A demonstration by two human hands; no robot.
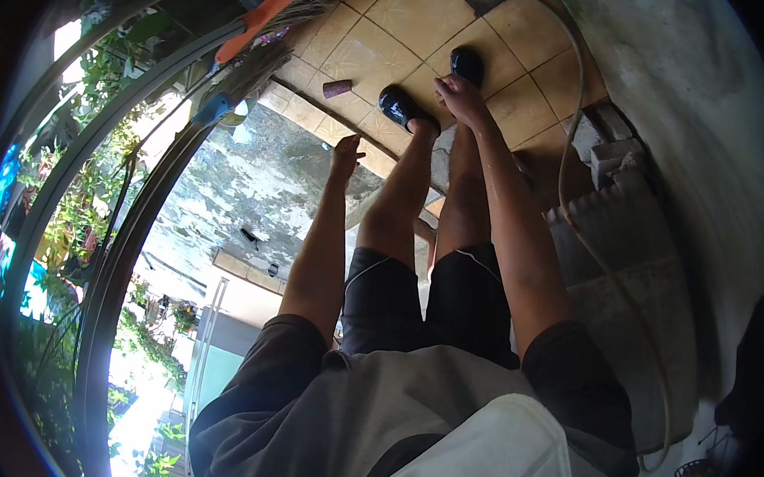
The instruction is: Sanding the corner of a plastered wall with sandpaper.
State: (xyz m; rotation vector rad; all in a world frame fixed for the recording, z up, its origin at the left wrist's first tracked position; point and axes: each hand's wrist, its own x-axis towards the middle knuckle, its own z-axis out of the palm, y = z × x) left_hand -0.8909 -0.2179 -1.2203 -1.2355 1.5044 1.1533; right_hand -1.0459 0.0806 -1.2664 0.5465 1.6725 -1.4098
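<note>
My left hand [346, 155] hangs beside my lower leg, over the edge between tiles and weathered concrete; it is empty, its fingers apart. My right hand [457, 97] is in front of my other leg, just by a dark, shiny shoe [467, 65]. Its fingers are loosely curled and apart, with nothing visible in them. The other dark shoe [398, 106] stands on the yellowish tile floor [382, 50] between the two hands. A small purple, roughly cylindrical object [337, 88] lies on the tiles, beyond my left hand. Neither hand touches it.
Brooms with an orange handle socket [257, 24] and a blue one [212, 108] stand at the left, near plants [79, 210]. A hose [577, 106] runs down the right, past concrete blocks [613, 153] and a grey slab-like structure [631, 303], beside a wall [699, 125].
</note>
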